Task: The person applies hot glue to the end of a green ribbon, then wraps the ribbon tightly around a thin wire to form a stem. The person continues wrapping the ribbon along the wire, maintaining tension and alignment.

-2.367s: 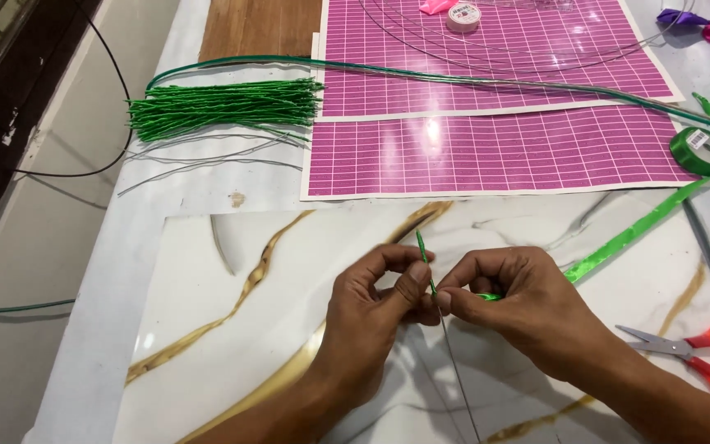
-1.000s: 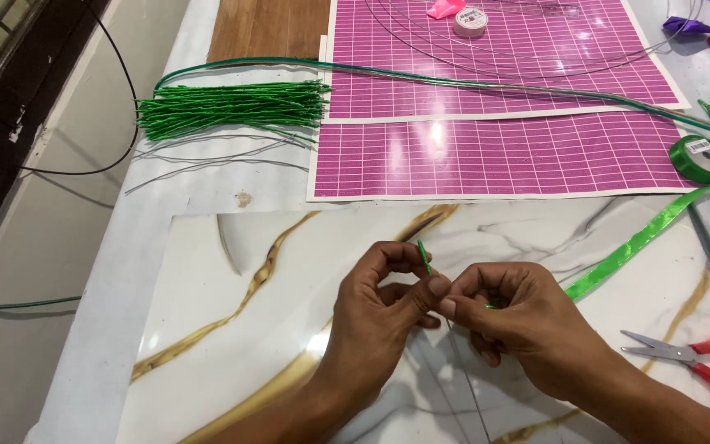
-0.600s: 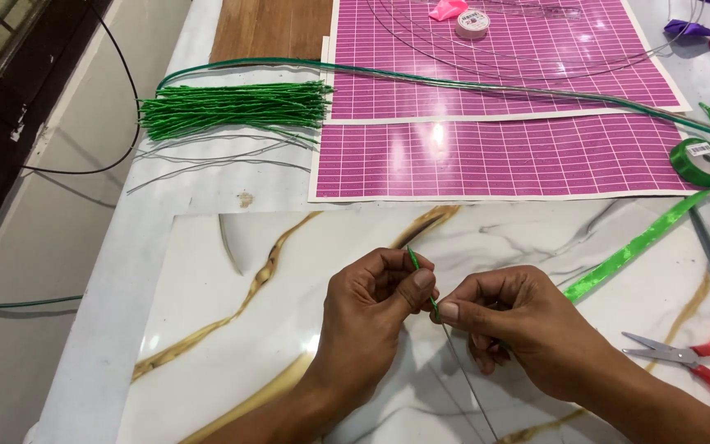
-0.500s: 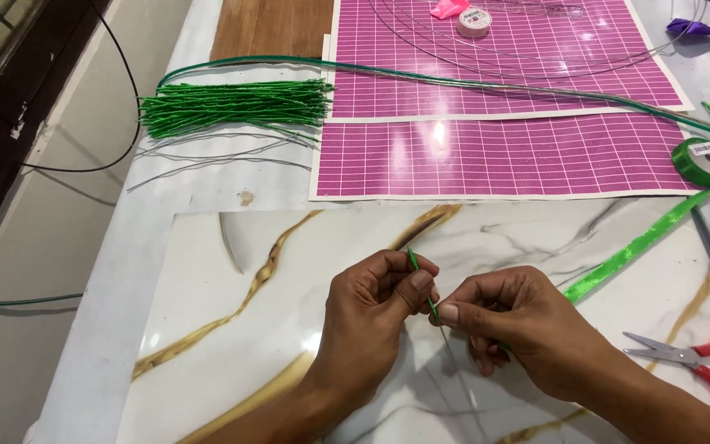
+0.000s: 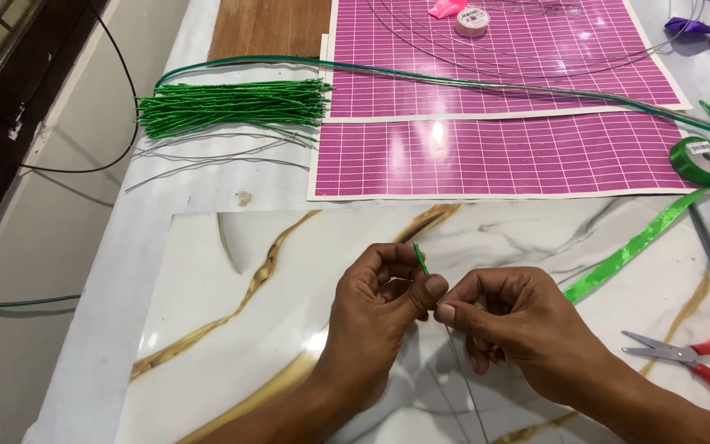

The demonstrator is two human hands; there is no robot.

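1. Left hand [image 5: 384, 300]: pinched shut on a thin wire [image 5: 421, 260], thumb pressed against the forefinger. The green-wrapped tip of the wire sticks up just above the fingers.
2. Right hand [image 5: 515, 325]: closed too, thumb and forefinger pinching the same wire right beside the left thumb; the two thumbs nearly touch. Other fingers curled under.
3. Wire sits between both hands, above the middle of a white marble-pattern sheet [image 5: 273, 329] on the bench [image 5: 76, 345]. A bare grey length runs down from the pinch toward the near edge.
4. Green ribbon [image 5: 630, 247] runs diagonally from behind the right hand up to a green tape roll [image 5: 702, 159] at the right.
5. Orange-handled scissors [image 5: 700, 362] lie on the sheet, just right of the right wrist.
6. Bundle of green-wrapped wires [image 5: 232, 107] lies far left, with a few bare grey wires [image 5: 207, 156] just below it.
7. Two pink gridded mats [image 5: 495, 152] lie beyond the marble sheet; a small white tape roll [image 5: 471, 20] rests on the farther one.
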